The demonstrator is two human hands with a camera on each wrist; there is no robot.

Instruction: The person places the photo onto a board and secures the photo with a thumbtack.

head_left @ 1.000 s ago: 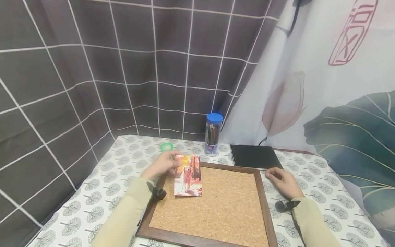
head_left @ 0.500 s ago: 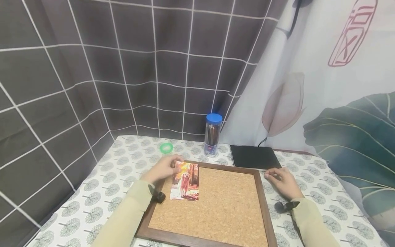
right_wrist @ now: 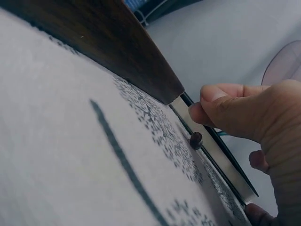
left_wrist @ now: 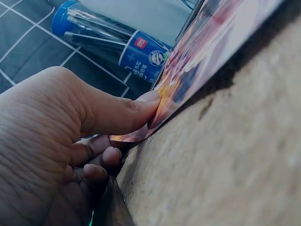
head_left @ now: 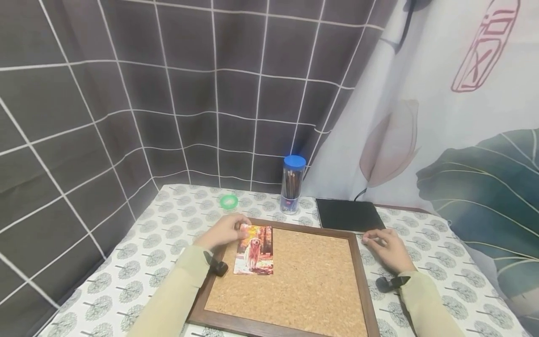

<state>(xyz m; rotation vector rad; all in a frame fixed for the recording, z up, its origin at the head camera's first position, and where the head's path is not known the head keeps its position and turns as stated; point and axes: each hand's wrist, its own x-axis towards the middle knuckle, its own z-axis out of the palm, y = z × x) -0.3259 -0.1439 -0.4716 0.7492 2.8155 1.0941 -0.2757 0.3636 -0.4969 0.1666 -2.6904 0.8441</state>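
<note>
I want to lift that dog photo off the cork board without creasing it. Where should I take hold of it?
Pinch the dog photo at its far left corner, coming from the left, where the left hand already holds it. The left wrist view shows that corner lifted off the cork board, thumb on top, fingers beneath; the rest appears to lie flat, offering no edge.

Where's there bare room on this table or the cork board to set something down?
Most of the cork board right of the dog photo is bare. So is the tablecloth left of the frame. It's crowded at the back: green tape ring, pen jar, black pad.
</note>
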